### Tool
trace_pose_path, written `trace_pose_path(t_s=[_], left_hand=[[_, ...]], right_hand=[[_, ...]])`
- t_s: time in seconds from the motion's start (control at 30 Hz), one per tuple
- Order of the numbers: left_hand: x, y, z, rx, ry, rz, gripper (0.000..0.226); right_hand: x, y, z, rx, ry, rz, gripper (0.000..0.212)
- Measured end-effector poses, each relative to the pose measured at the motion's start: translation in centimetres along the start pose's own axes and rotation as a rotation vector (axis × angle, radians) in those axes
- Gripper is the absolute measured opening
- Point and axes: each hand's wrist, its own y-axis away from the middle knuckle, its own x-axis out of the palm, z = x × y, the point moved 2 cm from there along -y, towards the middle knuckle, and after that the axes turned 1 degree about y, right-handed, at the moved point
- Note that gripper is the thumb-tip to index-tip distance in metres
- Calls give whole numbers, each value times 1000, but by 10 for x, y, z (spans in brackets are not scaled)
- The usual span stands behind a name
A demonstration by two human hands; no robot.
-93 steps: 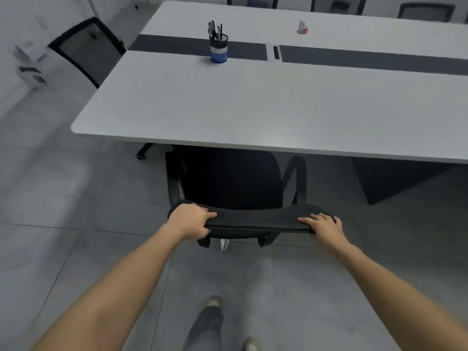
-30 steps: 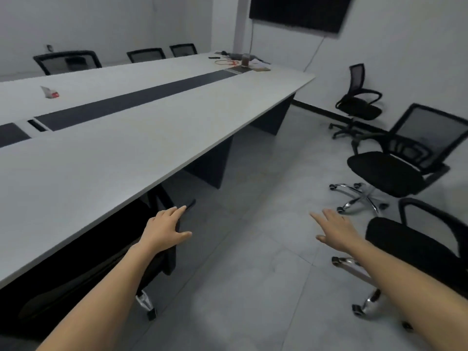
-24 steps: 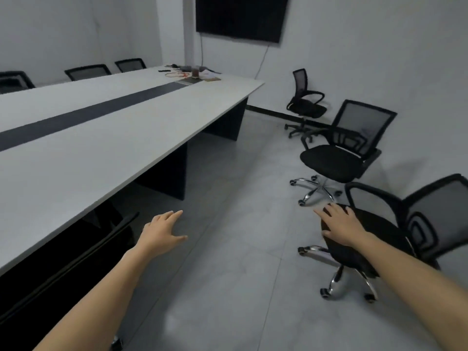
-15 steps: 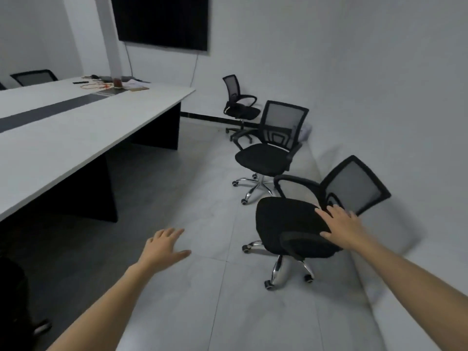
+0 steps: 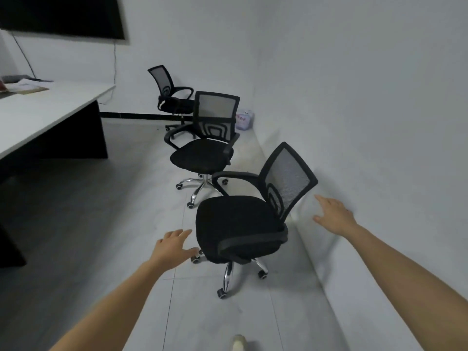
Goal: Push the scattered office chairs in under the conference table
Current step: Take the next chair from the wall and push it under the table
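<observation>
Head view: nearest office chair point(image 5: 243, 224) stands by the right wall, well apart from the bench point(image 5: 50, 107) at far left. Left hand point(image 5: 173, 245) is spread, empty, just beside the seat's front edge; right hand point(image 5: 333, 215) is spread, empty, behind the mesh backrest. Second chair point(image 5: 202, 153) and third chair point(image 5: 172, 97) stand beyond. A pale bag point(image 5: 244, 119) carries unreadable red lettering.

Plain white walls point(image 5: 367, 84), grey tiled floor point(image 5: 101, 224), big dark screen point(image 5: 63, 16) mounted up top left, black skirting strip point(image 5: 131, 115) along the far wall.
</observation>
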Motion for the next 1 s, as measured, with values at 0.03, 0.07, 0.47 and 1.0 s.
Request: trace_pose_path(t_s=[0.03, 0.07, 0.47, 1.0], left_hand=[[2, -23, -7, -11, 27, -3, 67], [3, -44, -14, -21, 53, -4, 67], [2, -232, -127, -128, 373, 36, 63], [34, -317, -240, -420, 670, 29, 62]], right_hand=[[-5, -25, -6, 7, -16, 2, 70], [-10, -49, -11, 11, -25, 8, 70], [-31, -256, -65, 15, -134, 168, 72], [15, -464, -88, 151, -868, 586, 32]])
